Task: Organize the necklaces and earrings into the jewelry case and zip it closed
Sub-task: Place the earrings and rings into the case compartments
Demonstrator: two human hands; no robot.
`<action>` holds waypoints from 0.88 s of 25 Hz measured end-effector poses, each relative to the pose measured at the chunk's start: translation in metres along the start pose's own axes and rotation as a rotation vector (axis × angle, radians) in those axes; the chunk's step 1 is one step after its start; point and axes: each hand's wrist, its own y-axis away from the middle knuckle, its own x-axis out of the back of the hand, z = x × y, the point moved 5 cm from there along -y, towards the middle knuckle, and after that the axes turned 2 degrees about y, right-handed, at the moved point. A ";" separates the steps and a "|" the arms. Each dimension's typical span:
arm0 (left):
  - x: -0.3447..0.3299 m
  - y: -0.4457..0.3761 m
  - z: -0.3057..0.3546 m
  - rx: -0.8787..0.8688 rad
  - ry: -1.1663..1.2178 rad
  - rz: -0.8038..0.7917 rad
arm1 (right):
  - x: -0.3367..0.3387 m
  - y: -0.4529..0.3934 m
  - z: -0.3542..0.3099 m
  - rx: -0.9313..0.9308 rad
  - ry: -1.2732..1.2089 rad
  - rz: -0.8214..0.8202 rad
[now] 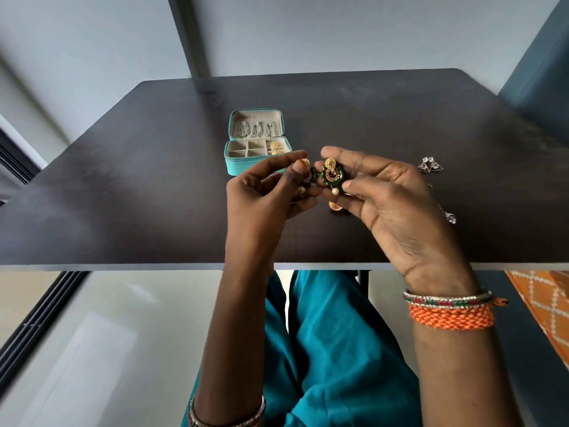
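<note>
Green-and-gold earring (pixel 332 175) pinched in my right hand (pixel 391 204); its twin (pixel 308 175) pinched in my left hand (pixel 264 195), both held above the dark table (pixel 123 195). Teal jewelry case (pixel 257 146) lies open just beyond, chains hung in lid, gold pieces in one compartment. Earring-sorting step. Next, probably: seat this pair in a free compartment. Silver earrings (pixel 430 165) wait at right.
</note>
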 end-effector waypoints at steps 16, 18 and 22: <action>0.011 -0.002 -0.005 -0.004 0.122 -0.076 | -0.011 -0.010 0.005 0.110 0.179 0.049; 0.014 -0.004 -0.006 0.017 0.143 -0.072 | -0.010 -0.010 0.007 0.079 0.176 0.021; 0.015 -0.003 -0.006 0.002 0.079 0.018 | -0.014 -0.007 0.006 0.103 0.175 0.016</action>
